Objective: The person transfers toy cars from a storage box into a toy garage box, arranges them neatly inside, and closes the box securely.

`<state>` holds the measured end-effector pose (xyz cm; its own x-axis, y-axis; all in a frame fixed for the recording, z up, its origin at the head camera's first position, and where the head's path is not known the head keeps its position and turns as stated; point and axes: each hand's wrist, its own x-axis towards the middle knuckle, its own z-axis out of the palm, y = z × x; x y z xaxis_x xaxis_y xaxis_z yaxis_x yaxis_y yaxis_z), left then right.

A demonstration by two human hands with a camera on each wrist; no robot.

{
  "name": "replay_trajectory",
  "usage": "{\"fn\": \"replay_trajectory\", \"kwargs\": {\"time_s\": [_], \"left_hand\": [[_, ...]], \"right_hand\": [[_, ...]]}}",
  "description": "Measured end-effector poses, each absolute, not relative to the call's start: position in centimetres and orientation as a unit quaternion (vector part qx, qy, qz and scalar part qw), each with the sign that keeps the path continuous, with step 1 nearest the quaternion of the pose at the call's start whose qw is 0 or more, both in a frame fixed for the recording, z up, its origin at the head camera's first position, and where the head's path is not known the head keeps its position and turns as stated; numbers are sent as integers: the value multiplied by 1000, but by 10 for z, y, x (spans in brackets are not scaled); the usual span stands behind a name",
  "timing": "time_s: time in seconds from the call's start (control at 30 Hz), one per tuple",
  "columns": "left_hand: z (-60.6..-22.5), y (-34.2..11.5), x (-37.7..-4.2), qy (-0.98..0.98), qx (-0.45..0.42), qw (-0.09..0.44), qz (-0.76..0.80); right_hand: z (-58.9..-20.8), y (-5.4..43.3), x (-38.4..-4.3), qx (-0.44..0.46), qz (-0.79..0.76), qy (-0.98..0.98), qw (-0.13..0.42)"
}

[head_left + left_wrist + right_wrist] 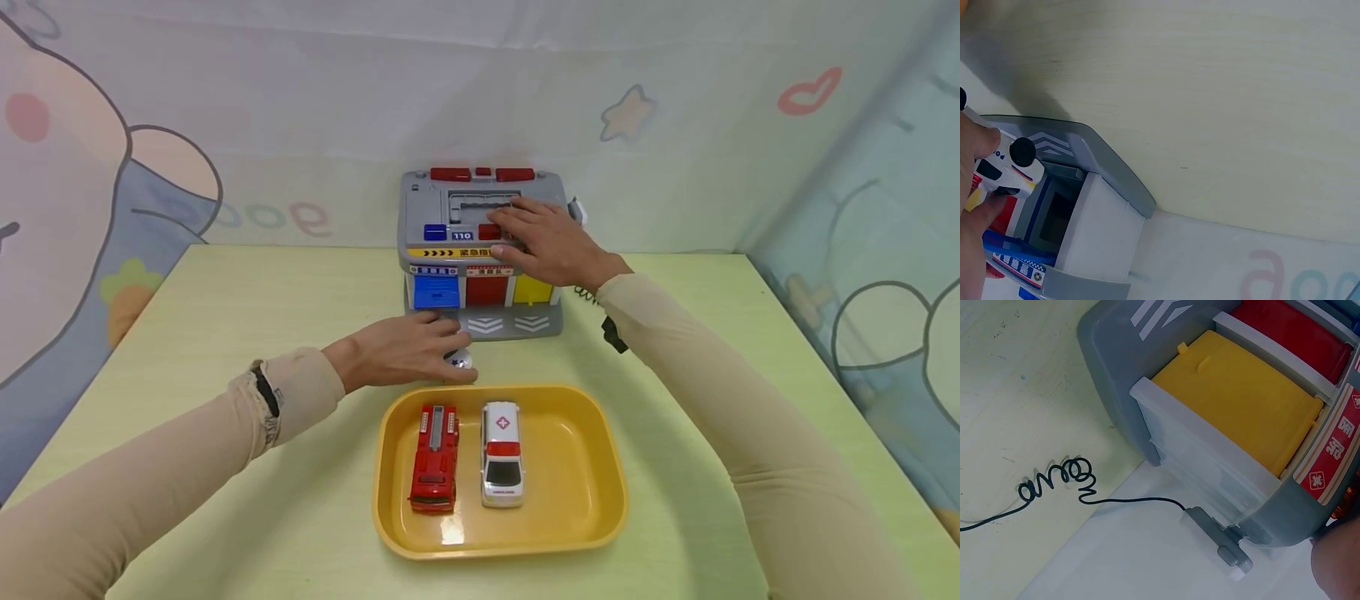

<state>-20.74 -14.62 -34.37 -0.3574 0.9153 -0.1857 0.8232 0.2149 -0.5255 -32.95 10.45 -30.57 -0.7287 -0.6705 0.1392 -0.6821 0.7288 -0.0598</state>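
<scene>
A grey toy emergency station [423,204] stands at the back of the table. My right hand [551,243] rests on its roof, fingers spread beside the carry handle. My left hand [405,350] pinches a small white toy police car [1007,164] between thumb and fingers, just in front of the left bay. In the head view that hand covers most of the car. The blue door [437,292] of this bay is raised, and the left wrist view shows the dark opening beneath it. The red door [486,291] and yellow door [1235,400] are down.
A yellow tray [573,475] sits nearer me, holding a red toy fire truck [433,467] and a white toy ambulance [501,429]. A grey handset [1217,540] with a coiled black cord [1072,472] hangs on the station's right side. A printed cloth [315,100] rises behind the table.
</scene>
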Motion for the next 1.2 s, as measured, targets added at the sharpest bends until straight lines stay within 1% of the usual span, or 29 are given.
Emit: {"fn": "replay_trajectory", "kwargs": {"time_s": [0.13,0.6,0.9,1.2], "left_hand": [[-345,-144,-211,-762,-570,85,295],[-352,-148,-225,-756,-563,63,328],[-355,-148,-235,-736,-565,91,361],[-358,-147,-243,-739,-564,91,357]], "right_hand": [[-305,104,-328,364,57,-928,54],[-305,103,-326,364,58,-928,55],[-305,106,-326,365,56,-928,55],[-304,107,-325,369,58,-926,56]]}}
